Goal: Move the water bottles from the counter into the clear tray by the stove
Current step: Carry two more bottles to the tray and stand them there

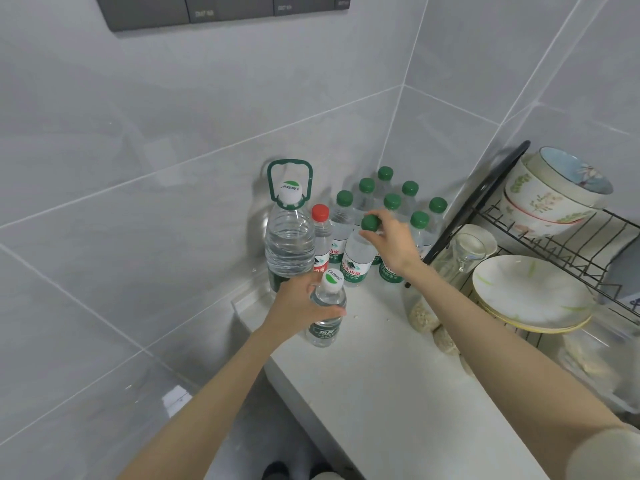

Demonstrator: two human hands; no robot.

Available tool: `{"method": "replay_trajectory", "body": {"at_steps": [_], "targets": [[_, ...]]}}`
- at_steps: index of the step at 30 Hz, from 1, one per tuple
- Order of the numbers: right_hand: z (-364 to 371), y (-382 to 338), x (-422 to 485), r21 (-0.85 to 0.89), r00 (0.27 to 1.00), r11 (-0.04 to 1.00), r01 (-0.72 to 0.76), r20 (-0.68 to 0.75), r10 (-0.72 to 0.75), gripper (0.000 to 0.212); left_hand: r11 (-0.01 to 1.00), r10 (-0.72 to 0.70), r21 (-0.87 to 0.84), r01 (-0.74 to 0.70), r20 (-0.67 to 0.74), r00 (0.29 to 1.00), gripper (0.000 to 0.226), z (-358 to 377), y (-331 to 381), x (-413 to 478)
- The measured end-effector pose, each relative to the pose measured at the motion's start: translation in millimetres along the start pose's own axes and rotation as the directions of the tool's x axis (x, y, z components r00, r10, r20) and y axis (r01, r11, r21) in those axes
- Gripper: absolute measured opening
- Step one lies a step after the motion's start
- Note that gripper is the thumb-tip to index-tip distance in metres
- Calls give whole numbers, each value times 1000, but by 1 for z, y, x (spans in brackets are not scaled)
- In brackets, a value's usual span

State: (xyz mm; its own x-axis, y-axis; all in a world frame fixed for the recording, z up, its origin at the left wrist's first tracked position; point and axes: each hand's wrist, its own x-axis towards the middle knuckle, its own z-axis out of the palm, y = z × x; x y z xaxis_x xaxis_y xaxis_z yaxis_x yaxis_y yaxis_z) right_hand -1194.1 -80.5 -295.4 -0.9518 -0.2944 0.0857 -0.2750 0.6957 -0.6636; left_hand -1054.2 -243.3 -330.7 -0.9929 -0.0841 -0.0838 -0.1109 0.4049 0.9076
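On the white surface (381, 341), in the tiled corner, stands a cluster of green-capped bottles (391, 202). Left hand (298, 306) wraps a small white-capped bottle (325, 313) around its upper body, upright near the surface's front edge. Right hand (391, 237) pinches the green cap of a front bottle (356, 258) in the cluster. Beside them stand a large jug (289, 244) with a green handle and a red-capped bottle (321, 237). A dish rack (554, 244) with bowls sits to the right.
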Motion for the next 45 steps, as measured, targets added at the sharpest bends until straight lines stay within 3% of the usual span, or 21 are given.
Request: {"method": "replay_trajectory", "body": {"at_steps": [5,11,18,27,30,35,39,45], "targets": [[-15,-4,-31,92,998,995,48,-39,-45,33,999,7,-33,-6,12,1000,52,0,2,-3],[-37,-15,-67,1,995,995,102,18,-102,39,998,-1,-58,1,2,1000,49,1,0,-5],[-30,-2,-97,-83,991,994,76,116,-66,36,1000,5,-29,-5,14,1000,55,2,1,-5],[-30,10,-110,104,987,994,37,151,-52,31,996,40,-76,-39,9,999,47,6,-4,-10],[-31,14,-116,204,989,979,8,143,-38,33,990,70,-120,-67,22,997,55,9,-12,-16],[-19,28,-130,310,992,950,-40,125,1,61,984,26,-178,-21,30,999,87,14,-27,-14],[7,41,-146,370,991,921,-119,95,90,90,988,-16,-155,18,16,1000,95,17,-36,-11],[48,53,-155,455,973,864,-213,21,229,99,977,-49,-207,41,-34,998,103,31,-38,-11]]}}
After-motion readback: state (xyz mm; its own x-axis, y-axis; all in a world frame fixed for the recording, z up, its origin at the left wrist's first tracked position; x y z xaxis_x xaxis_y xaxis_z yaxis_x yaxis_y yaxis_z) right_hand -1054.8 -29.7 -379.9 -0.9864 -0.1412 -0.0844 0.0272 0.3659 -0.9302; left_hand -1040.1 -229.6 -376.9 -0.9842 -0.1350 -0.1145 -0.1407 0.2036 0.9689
